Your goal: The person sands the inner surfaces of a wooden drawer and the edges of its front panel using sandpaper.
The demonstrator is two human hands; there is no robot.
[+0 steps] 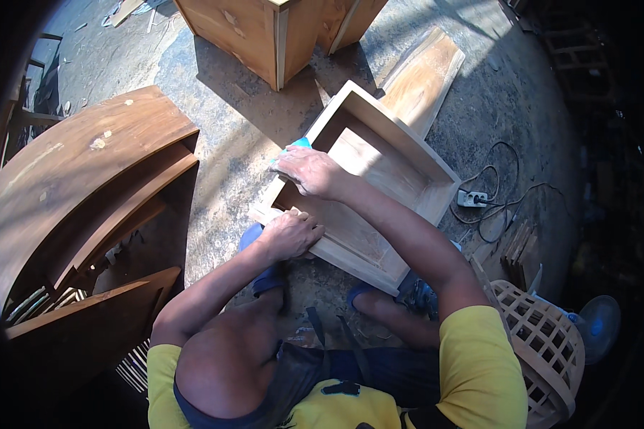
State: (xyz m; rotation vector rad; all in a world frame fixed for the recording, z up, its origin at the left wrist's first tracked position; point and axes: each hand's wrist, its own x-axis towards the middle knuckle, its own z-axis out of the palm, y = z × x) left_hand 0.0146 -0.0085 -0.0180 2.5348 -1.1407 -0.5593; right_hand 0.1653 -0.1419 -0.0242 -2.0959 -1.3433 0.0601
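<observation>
A shallow, pale wooden drawer lies tilted on the floor in front of me, its hollow side up. My left hand is closed over the drawer's near left corner, fingers curled on the top edge of its wall. Farther along, my right hand presses down on the drawer's left end wall with its fingers bent over a turquoise pad. Only the pad's edges show beside the fingers; the rest is under the hand. Its exact kind cannot be made out.
A curved brown wooden piece stands at the left. A brown cabinet is ahead, with a plank on the floor to its right. A white power strip with cords lies right of the drawer, beyond a wooden lattice piece.
</observation>
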